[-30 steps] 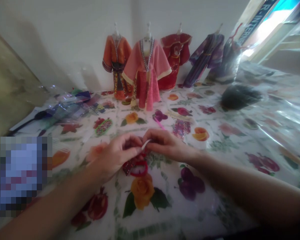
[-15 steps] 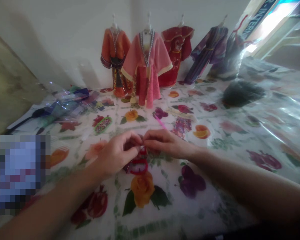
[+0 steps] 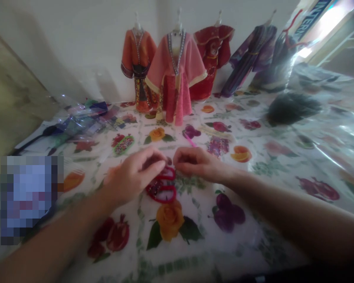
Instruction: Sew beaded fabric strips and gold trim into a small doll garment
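Note:
My left hand (image 3: 143, 167) is closed in a pinch at the middle of the table. Just to its right, my right hand (image 3: 194, 163) has its fingers curled and its fingertips pressed together. Whatever either hand holds is too small or too blurred to make out. A small dark spot shows in the narrow gap between the fingertips. Under and beside my left fingers lie two red-rimmed oval loops, an upper loop (image 3: 171, 173) and a lower loop (image 3: 175, 193). Dark bead-like specks fill the left part of the lower one, which my left hand partly hides.
Several small dresses on stands line the wall, a pink dress (image 3: 177, 78) foremost. A green-rimmed oval of beads (image 3: 124, 144), a pink stick (image 3: 190, 140) and a speckled pinkish patch (image 3: 217, 145) lie beyond my hands. Clear plastic (image 3: 73, 118) is at left, a dark bundle (image 3: 295, 108) at right.
My fingertips, which met before, are now slightly apart. More of the red loops shows. The whole view has shifted a little.

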`<state>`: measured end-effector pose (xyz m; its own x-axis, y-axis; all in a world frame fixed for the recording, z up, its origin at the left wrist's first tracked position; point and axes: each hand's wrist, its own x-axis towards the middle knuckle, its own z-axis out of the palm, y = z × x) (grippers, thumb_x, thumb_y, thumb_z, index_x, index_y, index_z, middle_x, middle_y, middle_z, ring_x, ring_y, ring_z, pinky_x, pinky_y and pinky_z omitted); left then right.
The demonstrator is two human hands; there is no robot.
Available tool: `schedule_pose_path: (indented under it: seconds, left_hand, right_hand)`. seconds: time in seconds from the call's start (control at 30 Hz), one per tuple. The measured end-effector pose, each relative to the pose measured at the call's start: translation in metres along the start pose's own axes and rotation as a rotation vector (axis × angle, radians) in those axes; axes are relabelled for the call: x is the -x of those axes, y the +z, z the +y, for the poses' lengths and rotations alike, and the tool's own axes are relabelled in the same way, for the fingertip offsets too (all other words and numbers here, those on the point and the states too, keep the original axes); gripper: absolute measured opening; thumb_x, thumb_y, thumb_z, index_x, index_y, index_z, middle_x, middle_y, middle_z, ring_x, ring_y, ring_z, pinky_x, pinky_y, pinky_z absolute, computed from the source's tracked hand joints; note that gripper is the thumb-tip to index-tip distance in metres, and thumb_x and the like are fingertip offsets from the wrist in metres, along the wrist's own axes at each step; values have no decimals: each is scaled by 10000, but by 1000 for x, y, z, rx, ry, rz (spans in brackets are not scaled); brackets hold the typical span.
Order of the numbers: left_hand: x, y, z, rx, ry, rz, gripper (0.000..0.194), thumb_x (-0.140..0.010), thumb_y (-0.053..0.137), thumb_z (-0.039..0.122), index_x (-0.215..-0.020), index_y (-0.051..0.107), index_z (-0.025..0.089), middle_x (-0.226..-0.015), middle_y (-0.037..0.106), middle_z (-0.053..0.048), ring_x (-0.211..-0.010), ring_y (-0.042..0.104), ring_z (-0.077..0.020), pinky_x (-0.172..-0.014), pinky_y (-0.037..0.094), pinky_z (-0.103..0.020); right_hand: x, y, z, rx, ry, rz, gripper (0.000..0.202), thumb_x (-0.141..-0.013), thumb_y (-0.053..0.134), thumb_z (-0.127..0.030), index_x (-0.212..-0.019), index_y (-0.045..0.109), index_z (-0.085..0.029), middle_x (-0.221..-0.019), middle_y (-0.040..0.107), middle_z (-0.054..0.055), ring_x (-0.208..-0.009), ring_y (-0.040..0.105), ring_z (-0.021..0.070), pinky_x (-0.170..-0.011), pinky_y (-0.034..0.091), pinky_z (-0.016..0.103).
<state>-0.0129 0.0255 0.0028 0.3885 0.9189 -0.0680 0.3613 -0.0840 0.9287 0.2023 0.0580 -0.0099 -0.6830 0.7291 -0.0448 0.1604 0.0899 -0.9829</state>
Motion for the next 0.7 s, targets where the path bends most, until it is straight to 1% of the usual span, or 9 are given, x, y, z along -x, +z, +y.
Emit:
schedule_pose_path:
  seconds: [0.07,0.13,0.23,0.3,0.37,0.43,0.5,0.57,0.7]
  left_hand:
    - [-1,-4,0,9,23,21,164,-939,509,359,-981,577,216,-954,650,-12,-902,619,-169,-810,481,-308]
    - [-1,-9,3,-39,52,67,163,-942,498,355,-985,575,218,-942,648,-2,-873,613,-156,-766,472,-282]
    - [0,-16,11,-329,34,115,146,-921,508,331,-925,589,209,-802,615,23,-706,554,-127,-646,415,-260]
    - [1,-21,16,-550,-49,52,171,-893,532,341,-832,601,197,-690,582,33,-623,512,-123,-602,373,-269]
    - [2,-24,18,-663,-123,-68,240,-880,539,398,-773,601,192,-667,591,26,-623,523,-136,-600,361,-280]
    - [2,-25,16,-664,-150,-194,288,-881,524,451,-773,605,196,-711,628,17,-663,559,-152,-617,369,-284]
    - [2,-25,13,-638,-155,-289,280,-884,516,456,-802,621,210,-763,658,16,-700,587,-159,-635,379,-282]
    - [3,-23,10,-624,-167,-340,250,-879,524,443,-838,642,227,-792,675,18,-723,604,-163,-647,384,-279]
    - [4,-19,5,-607,-189,-347,221,-855,553,437,-863,648,238,-820,687,20,-735,611,-169,-638,381,-274]
  right_hand:
    - [0,0,0,-2,3,12,93,-850,579,-221,-815,562,-136,-655,507,-39,-577,425,71,-503,303,216]
    - [-1,0,0,-17,10,19,117,-856,585,-243,-813,558,-138,-650,507,-40,-571,426,71,-504,304,219]
    - [-1,1,1,-33,14,26,147,-863,593,-274,-811,552,-143,-640,506,-43,-560,423,72,-501,299,223]
    - [-1,1,1,-24,12,32,151,-865,597,-279,-809,551,-146,-645,511,-41,-562,424,73,-503,298,224]
    - [-1,2,1,-18,6,33,149,-868,596,-277,-812,551,-147,-658,520,-38,-571,428,73,-509,301,223]
    - [-1,3,1,-21,-1,30,149,-867,600,-276,-812,550,-147,-669,525,-36,-583,438,75,-518,308,223]
    - [-1,3,1,-32,-3,28,153,-863,608,-278,-813,550,-147,-669,522,-38,-588,443,76,-525,313,223]
    - [-1,4,1,-41,-3,24,149,-865,612,-276,-815,552,-148,-672,523,-38,-595,445,76,-534,319,223]
    - [-1,4,1,-56,-22,17,132,-874,607,-256,-807,552,-156,-682,523,-40,-604,445,73,-547,324,219]
